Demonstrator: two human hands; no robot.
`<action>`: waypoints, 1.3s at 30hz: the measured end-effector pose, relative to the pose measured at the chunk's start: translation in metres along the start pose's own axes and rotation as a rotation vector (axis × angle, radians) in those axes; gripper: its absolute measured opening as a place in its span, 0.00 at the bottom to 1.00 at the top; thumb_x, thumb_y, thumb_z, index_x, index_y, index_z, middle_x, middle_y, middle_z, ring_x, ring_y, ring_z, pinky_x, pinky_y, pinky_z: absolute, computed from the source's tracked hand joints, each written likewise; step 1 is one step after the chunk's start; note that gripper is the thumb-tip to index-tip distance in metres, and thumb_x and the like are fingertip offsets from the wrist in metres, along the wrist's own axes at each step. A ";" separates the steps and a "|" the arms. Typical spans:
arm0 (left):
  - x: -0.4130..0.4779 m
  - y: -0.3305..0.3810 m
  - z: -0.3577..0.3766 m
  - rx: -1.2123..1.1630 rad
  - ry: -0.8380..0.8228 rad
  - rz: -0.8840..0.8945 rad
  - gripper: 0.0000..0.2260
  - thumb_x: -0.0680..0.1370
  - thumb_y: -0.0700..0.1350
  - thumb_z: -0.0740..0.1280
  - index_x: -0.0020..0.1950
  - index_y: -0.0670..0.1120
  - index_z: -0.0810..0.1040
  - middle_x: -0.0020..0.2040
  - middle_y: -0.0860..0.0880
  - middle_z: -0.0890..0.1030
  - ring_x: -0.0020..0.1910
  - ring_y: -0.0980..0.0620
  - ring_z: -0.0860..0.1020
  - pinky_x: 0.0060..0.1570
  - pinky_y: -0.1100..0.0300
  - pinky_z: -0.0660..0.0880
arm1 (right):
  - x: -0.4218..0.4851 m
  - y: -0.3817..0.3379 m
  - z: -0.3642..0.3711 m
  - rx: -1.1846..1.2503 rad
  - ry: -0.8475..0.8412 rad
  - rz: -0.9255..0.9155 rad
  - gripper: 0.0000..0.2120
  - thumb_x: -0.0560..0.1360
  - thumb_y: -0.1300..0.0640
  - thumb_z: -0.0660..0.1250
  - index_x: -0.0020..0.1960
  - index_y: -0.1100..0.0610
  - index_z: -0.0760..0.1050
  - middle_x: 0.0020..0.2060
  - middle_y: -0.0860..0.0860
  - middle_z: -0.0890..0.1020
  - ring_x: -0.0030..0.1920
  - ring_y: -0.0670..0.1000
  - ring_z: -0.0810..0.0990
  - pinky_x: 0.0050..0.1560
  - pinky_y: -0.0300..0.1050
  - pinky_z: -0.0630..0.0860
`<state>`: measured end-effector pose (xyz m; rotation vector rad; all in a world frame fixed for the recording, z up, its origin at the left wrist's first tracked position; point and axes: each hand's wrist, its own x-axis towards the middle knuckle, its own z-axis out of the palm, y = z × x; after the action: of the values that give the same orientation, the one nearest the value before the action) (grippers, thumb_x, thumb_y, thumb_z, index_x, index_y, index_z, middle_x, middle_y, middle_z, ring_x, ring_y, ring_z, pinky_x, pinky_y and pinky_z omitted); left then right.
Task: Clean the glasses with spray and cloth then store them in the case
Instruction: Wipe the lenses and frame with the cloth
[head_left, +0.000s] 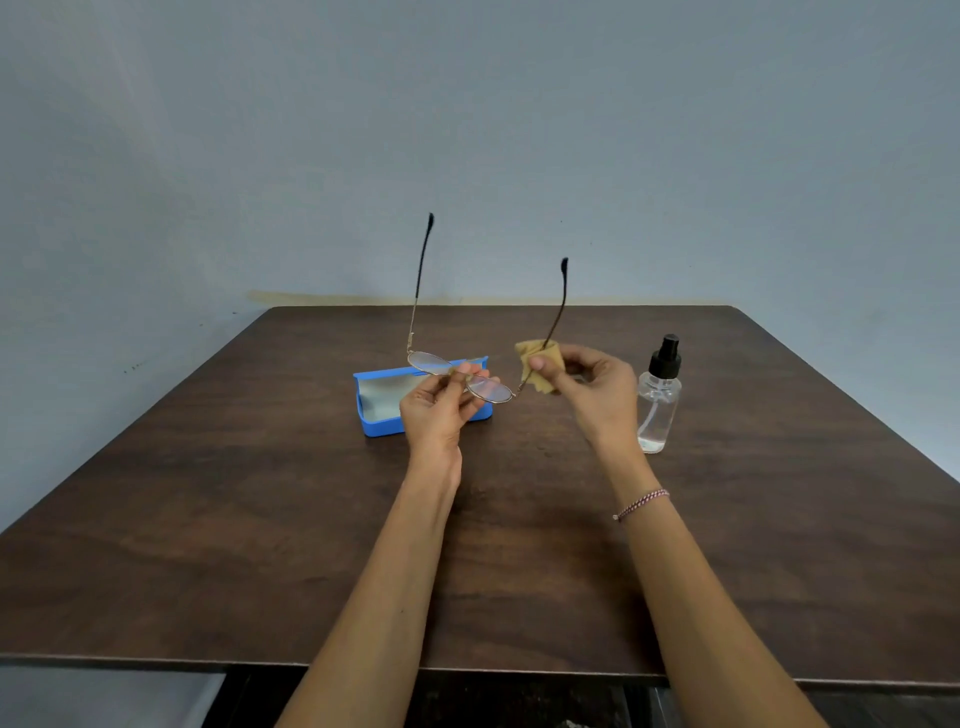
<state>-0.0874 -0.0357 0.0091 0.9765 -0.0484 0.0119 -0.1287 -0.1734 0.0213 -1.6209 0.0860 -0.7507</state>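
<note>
A plain grey-blue wall (467, 130) fills the upper half of the view, and a dark wooden table (208, 519) is spread beneath it, its near edge seen at the bottom of the frame. Two bare forearms are reached out over the tabletop.

An open blue case (376, 415) (pale lining showing inside) is laid on the table near its middle, and its right part is hidden behind the left hand (436, 410). A clear spray bottle (658, 400) with a black pump top is stood upright on the table, just beside the right hand (597, 389) on its outer side.

The glasses (487, 387), thin and metal-framed, are held in the air above the table, in front of the case and touching neither. Their lenses are tilted nearly flat, and both dark-tipped temples are unfolded and pointed upward, away from the person. The bridge between the lenses is pinched by the thumb and fingertips of the left hand, palm turned up. A small tan cloth (540, 364) is pinched in the curled fingers and thumb of the right hand and is wrapped round the lower part of the right-side temple, close to the hinge.

A thin beaded bracelet (641, 503) is worn on the right wrist.
</note>
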 end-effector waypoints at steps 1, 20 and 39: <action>-0.001 0.001 0.001 -0.019 0.009 0.005 0.03 0.76 0.36 0.67 0.43 0.39 0.79 0.32 0.49 0.84 0.35 0.54 0.83 0.36 0.64 0.79 | -0.002 0.001 0.003 -0.016 -0.033 0.007 0.09 0.67 0.60 0.75 0.47 0.60 0.82 0.30 0.41 0.82 0.32 0.38 0.79 0.33 0.31 0.75; -0.007 -0.006 0.006 0.020 0.089 0.069 0.05 0.76 0.37 0.67 0.40 0.43 0.79 0.30 0.53 0.83 0.34 0.58 0.82 0.35 0.67 0.78 | -0.005 0.005 0.005 -0.202 -0.186 0.076 0.10 0.68 0.56 0.76 0.48 0.58 0.83 0.35 0.44 0.83 0.34 0.38 0.80 0.40 0.34 0.78; -0.003 -0.012 0.007 0.231 0.012 0.035 0.07 0.77 0.35 0.66 0.52 0.34 0.78 0.43 0.41 0.82 0.35 0.56 0.83 0.39 0.65 0.80 | -0.001 -0.020 -0.017 0.285 0.299 -0.083 0.10 0.69 0.64 0.74 0.49 0.64 0.80 0.33 0.43 0.83 0.37 0.40 0.81 0.38 0.32 0.76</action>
<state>-0.0906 -0.0482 0.0026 1.2065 -0.0537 0.0567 -0.1451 -0.1837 0.0395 -1.2403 0.1211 -1.0184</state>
